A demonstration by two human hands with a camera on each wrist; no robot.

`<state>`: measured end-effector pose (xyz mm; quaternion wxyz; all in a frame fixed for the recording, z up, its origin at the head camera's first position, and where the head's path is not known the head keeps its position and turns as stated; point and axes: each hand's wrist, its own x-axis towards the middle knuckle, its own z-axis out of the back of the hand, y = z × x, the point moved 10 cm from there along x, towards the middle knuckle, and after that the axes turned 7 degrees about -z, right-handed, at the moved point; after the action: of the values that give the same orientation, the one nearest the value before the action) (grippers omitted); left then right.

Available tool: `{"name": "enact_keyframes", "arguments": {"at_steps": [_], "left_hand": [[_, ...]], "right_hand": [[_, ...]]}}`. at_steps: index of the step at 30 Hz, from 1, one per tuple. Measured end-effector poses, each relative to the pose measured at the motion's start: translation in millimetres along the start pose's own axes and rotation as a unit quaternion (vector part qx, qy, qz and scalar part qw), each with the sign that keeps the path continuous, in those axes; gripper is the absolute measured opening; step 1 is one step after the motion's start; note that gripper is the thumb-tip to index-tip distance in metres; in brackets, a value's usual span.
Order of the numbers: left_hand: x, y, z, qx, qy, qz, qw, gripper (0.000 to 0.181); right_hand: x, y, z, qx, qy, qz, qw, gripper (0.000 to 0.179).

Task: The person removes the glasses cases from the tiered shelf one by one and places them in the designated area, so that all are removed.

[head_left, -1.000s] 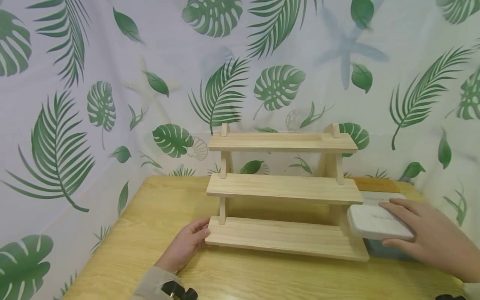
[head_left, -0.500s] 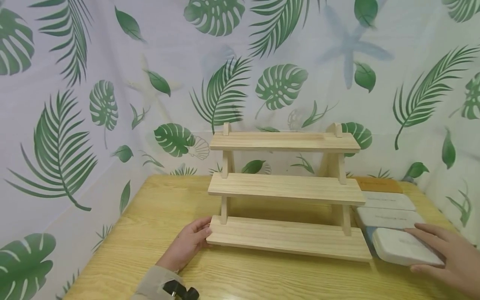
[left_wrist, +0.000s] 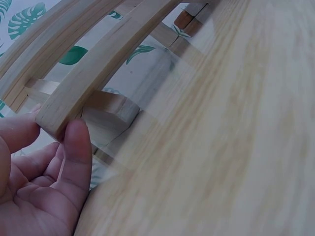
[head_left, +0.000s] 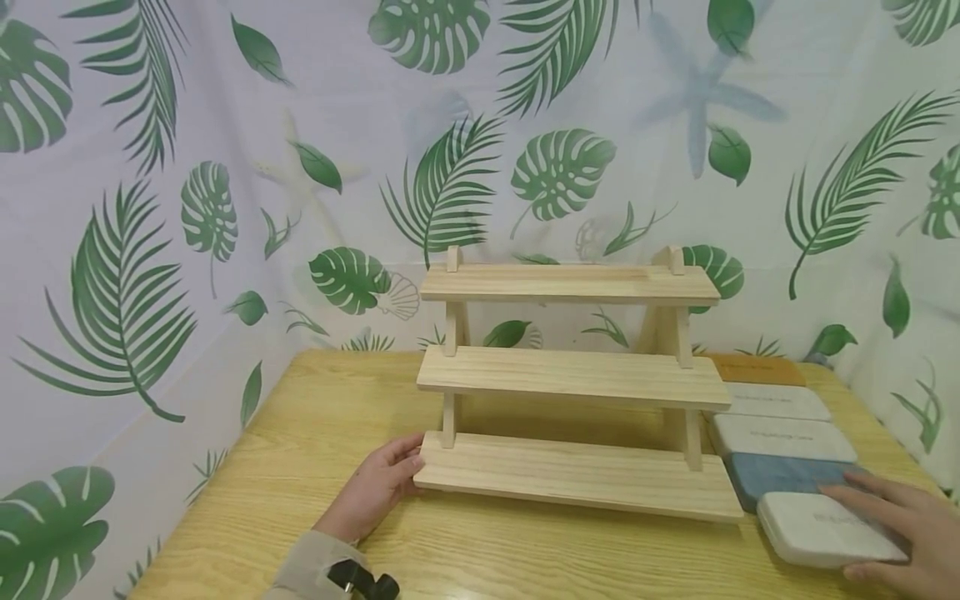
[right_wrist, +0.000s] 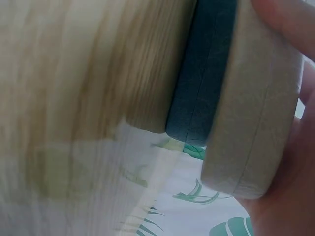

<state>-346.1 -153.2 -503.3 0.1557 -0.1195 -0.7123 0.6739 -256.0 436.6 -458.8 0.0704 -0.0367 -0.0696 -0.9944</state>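
Observation:
My left hand point(head_left: 378, 487) pinches the left end of the bottom board on a three-tier wooden display shelf point(head_left: 573, 375). In the left wrist view, the thumb and fingers close around that board's end point(left_wrist: 64, 110). At the right of the head view, my right hand point(head_left: 911, 529) grips a white glasses case point(head_left: 825, 529), a rounded slab with faint lettering on top. A blue glasses case point(head_left: 787, 477) lies right behind it. The right wrist view shows the white case's seamed side point(right_wrist: 251, 108) beside the blue one point(right_wrist: 202, 73).
Behind the blue case, two pale cases point(head_left: 783, 437) and an orange case point(head_left: 757, 368) lie in a row right of the shelf. The wooden table point(head_left: 300, 442) meets a leaf-print curtain point(head_left: 300, 150) at the back and left.
My right hand has brought the white glasses case right, toward me and down, from beside the shelf to the row's near end, uncovering the blue case. The left hand keeps its hold.

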Motion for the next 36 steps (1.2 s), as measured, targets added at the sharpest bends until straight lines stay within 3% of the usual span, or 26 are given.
{"name": "enact_keyframes", "arguments": {"at_steps": [11,14,18,28,36], "left_hand": [[2.2,0.2,-2.4,0.005,0.008,-0.002,1.0000,0.059],[4.4,-1.4,0.1,0.008,0.007,-0.004,0.9999,0.059],[5.7,-1.4,3.2,0.012,0.000,-0.002,0.9999,0.059],[6.2,7.6,2.4,-0.011,0.004,-0.005,0.9999,0.060],[-0.2,6.2,11.3,-0.006,0.003,-0.003,1.0000,0.062]], "right_hand": [[-10.4,0,-9,0.004,-0.014,0.011,0.9998,0.083],[-6.8,0,-14,0.000,0.003,0.003,1.0000,0.079],[-0.1,-4,-22,-0.010,0.037,-0.025,0.9989,0.090],[-0.8,8,-16,0.016,-0.012,0.020,0.9996,0.087],[4.6,16,-22,0.013,-0.002,0.025,0.9996,0.087]]}}
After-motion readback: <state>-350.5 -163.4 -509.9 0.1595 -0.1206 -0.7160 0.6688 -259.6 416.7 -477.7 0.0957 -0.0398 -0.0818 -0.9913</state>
